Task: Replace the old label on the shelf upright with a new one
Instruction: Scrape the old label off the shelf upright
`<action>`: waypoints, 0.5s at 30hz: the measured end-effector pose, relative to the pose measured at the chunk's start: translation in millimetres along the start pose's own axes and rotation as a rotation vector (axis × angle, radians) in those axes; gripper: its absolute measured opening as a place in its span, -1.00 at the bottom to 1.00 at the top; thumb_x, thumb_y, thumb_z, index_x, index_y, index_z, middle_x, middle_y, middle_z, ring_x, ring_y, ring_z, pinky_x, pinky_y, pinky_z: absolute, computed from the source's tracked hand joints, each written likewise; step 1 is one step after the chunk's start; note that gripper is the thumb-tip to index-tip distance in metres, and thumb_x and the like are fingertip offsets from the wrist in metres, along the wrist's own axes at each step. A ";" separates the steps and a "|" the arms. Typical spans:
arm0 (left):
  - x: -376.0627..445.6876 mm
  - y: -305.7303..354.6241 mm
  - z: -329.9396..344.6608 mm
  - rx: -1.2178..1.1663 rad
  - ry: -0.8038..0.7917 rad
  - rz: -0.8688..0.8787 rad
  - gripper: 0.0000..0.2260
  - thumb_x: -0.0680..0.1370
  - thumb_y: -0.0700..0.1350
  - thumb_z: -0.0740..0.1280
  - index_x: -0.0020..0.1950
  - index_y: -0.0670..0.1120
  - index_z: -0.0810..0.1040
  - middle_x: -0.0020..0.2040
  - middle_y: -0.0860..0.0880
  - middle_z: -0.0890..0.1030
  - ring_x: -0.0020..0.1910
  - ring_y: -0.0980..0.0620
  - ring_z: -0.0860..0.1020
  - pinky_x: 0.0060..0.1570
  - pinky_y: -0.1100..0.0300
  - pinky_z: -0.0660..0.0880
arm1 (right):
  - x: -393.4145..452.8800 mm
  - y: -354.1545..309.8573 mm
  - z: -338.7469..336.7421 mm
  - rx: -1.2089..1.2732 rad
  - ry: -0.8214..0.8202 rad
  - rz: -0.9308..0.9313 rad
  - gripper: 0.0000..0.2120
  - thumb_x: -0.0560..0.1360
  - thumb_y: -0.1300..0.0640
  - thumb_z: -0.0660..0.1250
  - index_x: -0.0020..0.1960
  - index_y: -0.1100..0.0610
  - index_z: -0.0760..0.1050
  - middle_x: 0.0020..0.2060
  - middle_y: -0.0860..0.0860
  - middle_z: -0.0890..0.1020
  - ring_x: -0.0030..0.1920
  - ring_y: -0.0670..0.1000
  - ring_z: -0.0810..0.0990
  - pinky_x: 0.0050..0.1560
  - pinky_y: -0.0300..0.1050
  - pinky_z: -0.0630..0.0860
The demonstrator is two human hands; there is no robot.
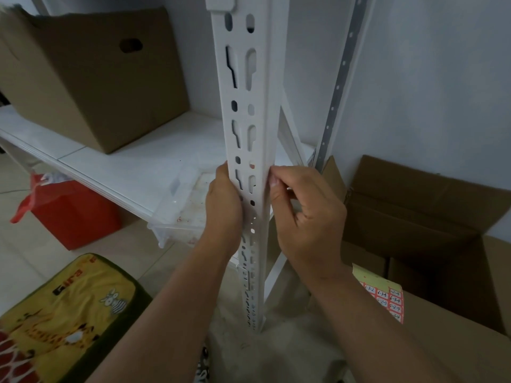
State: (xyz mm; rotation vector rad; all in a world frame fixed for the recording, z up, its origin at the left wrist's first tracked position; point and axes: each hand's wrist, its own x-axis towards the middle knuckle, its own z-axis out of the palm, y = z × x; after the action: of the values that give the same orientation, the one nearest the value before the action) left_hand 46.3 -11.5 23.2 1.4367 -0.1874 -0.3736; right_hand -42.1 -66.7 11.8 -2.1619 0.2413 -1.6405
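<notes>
A white slotted shelf upright [246, 106] runs down the middle of the view. My left hand [224, 208] wraps around its left edge at shelf height. My right hand [304, 214] is at its right edge, thumb and fingertips pinched together against the corner; whether a label is between them is hidden. A sheet of red labels with handwritten numbers on yellow backing [387, 297] lies on a cardboard box at the lower right. No label shows on the upright's front face.
A white shelf board [124, 161] carries a brown cardboard box [91, 78]. Under it are a red bag [72, 214] and a clear plastic tub [179, 217]. Open cardboard boxes [428, 217] stand at the right. A yellow cartoon-print bag [66, 316] sits lower left.
</notes>
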 end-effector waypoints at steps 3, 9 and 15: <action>1.7 -1.8 0.0 0.000 0.007 0.012 -0.62 0.63 0.00 0.05 -0.32 0.00 0.48 -0.38 0.02 0.56 -0.24 -0.02 0.53 -0.04 0.03 0.50 | -0.8 -2.2 2.2 -0.005 0.018 0.006 -0.89 0.52 0.31 0.33 -0.01 0.33 0.61 -0.14 0.14 0.67 -0.08 -0.04 0.60 0.00 -0.33 0.51; -0.9 -0.8 2.4 -0.020 0.024 -0.018 -0.64 0.62 0.01 0.04 -0.28 -0.02 0.48 -0.35 0.00 0.55 -0.25 -0.03 0.53 -0.08 0.06 0.50 | -0.3 -2.6 3.7 0.001 0.027 0.017 -0.88 0.53 0.31 0.31 -0.04 0.33 0.60 -0.17 0.15 0.66 -0.10 -0.06 0.58 -0.02 -0.38 0.48; -4.0 -0.7 3.8 -0.056 0.026 -0.044 -0.62 0.62 0.02 0.04 -0.30 -0.02 0.49 -0.49 0.10 0.55 -0.33 0.04 0.53 -0.16 0.12 0.50 | -1.2 -2.7 6.1 0.005 0.032 0.044 -0.86 0.53 0.27 0.29 -0.04 0.32 0.60 -0.17 0.14 0.66 -0.09 -0.09 0.56 0.01 -0.44 0.45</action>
State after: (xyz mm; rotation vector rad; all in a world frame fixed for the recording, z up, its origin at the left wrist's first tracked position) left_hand 41.3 -13.6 23.4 1.3914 -0.1232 -0.3927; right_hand -36.9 -62.4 10.5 -2.1128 0.2922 -1.6508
